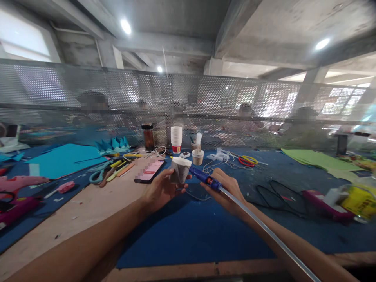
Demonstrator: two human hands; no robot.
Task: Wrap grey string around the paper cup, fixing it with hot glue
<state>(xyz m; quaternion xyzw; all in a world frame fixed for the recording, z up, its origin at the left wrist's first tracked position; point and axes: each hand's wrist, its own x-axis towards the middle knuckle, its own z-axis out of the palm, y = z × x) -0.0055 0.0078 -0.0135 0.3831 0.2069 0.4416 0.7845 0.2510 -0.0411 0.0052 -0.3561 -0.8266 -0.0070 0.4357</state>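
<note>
My left hand (161, 190) is closed around a small paper cup (179, 169) wrapped in grey material, held above the blue table cover (188, 231). My right hand (226, 190) grips a blue glue gun (204, 178) whose nozzle touches the cup's side. A long clear glue stick (264, 229) runs back from the gun along my right forearm.
A phone (149, 171), scissors (98, 174), markers, a stack of paper cups (176, 139), a brown jar (148, 136), red-and-yellow scissors (246, 160), black cables (273, 194) and pink glue guns (17, 192) lie around. A perforated metal screen (188, 102) closes the far side; people sit behind it.
</note>
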